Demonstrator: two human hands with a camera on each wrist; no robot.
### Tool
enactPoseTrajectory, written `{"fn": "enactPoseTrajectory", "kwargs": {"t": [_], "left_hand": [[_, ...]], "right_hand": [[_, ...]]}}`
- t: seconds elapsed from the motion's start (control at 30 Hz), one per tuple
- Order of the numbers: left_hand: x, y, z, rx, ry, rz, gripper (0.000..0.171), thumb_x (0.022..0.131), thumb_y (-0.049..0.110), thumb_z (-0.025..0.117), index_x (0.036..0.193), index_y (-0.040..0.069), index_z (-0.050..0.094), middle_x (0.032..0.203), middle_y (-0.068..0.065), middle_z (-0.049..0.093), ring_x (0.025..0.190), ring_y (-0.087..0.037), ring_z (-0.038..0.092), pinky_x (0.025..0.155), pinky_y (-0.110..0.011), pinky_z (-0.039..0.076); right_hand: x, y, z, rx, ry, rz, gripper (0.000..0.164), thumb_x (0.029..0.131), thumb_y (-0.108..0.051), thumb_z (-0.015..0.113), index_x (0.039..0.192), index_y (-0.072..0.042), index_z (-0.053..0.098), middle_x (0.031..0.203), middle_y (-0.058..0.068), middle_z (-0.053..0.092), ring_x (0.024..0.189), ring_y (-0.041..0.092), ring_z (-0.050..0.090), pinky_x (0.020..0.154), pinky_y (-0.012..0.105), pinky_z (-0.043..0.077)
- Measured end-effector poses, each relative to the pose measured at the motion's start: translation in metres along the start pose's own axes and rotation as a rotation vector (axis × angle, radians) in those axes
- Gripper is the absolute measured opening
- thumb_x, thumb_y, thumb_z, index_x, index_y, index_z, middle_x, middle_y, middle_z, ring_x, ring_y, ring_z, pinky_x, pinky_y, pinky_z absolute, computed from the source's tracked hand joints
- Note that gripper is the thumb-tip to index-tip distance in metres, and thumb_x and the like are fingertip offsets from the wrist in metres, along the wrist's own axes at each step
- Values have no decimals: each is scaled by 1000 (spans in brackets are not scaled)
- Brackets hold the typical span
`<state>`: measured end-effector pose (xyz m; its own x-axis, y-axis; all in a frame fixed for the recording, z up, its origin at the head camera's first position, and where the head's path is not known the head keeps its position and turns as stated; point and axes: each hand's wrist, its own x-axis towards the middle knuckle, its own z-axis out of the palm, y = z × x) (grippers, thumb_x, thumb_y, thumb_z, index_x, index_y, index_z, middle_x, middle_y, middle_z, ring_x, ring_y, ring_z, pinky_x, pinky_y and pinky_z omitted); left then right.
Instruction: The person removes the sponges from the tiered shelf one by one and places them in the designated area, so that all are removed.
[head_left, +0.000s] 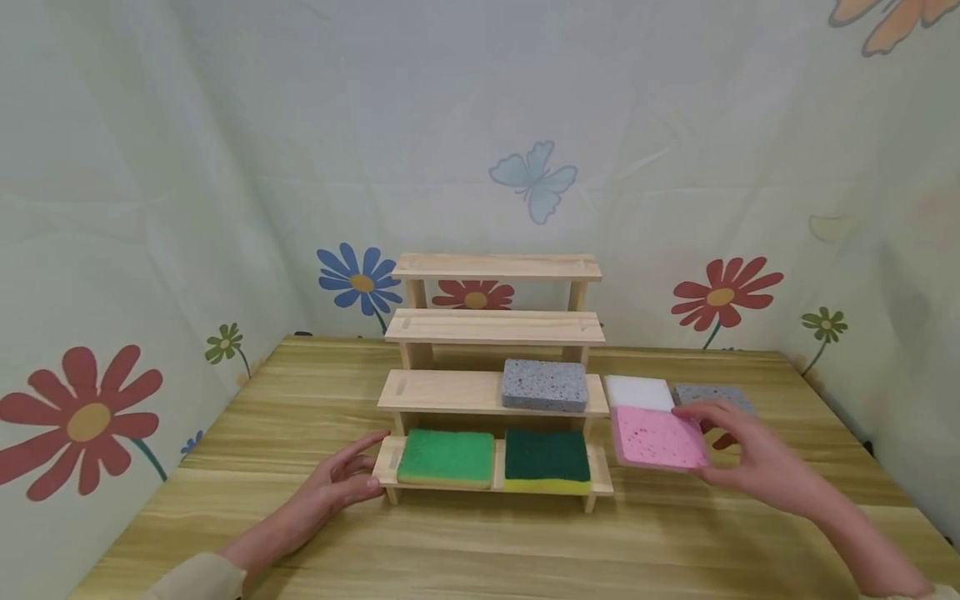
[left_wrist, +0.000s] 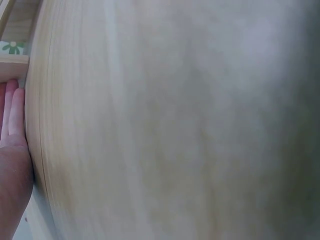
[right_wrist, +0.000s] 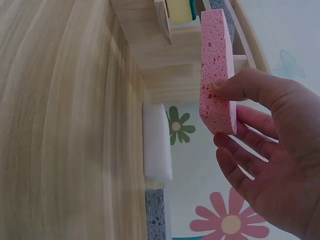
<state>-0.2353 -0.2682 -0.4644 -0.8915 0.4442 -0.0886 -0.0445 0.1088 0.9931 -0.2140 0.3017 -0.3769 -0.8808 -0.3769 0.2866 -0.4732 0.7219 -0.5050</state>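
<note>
My right hand [head_left: 765,458] pinches a pink sponge [head_left: 660,437] by its right end, thumb against one face. The right wrist view shows the pink sponge [right_wrist: 214,60] lifted off the table. My left hand [head_left: 330,492] is at the left end of a wooden stepped shelf [head_left: 495,327], its fingertips touching the lowest step. In the left wrist view the fingers [left_wrist: 17,112] look nearly straight. On that lowest step lie a light green sponge [head_left: 447,457] and a dark green and yellow sponge [head_left: 547,458]. One step up sits a grey speckled sponge [head_left: 544,384].
Right of the shelf, a white sponge [head_left: 639,392] lies on the table, partly behind the pink one. Another grey sponge [head_left: 716,395] is beyond my right hand. The wood-grain table [head_left: 480,550] meets a flower-printed cloth [head_left: 645,167] at the back and sides.
</note>
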Motion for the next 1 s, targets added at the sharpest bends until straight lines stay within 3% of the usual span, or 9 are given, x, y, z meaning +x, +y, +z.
{"fn": "enactPoseTrajectory", "kwargs": {"t": [0.5, 1.0], "left_hand": [[0, 0, 0, -3, 10, -12, 70, 99, 15, 56, 159, 17, 19, 132, -7, 58, 118, -12, 61, 100, -28, 53], [1, -1, 0, -5, 2, 0, 69, 99, 14, 55, 159, 16, 19, 132, -7, 58, 119, -12, 62, 100, -28, 53]], "right_hand": [[4, 23, 19, 4, -127, 80, 63, 74, -17, 84, 131, -10, 58, 122, 8, 60, 99, 9, 54, 75, 21, 55], [3, 38, 28, 28, -226, 124, 64, 76, -24, 84, 133, -11, 58, 122, 8, 60, 96, 9, 55, 75, 19, 54]]}}
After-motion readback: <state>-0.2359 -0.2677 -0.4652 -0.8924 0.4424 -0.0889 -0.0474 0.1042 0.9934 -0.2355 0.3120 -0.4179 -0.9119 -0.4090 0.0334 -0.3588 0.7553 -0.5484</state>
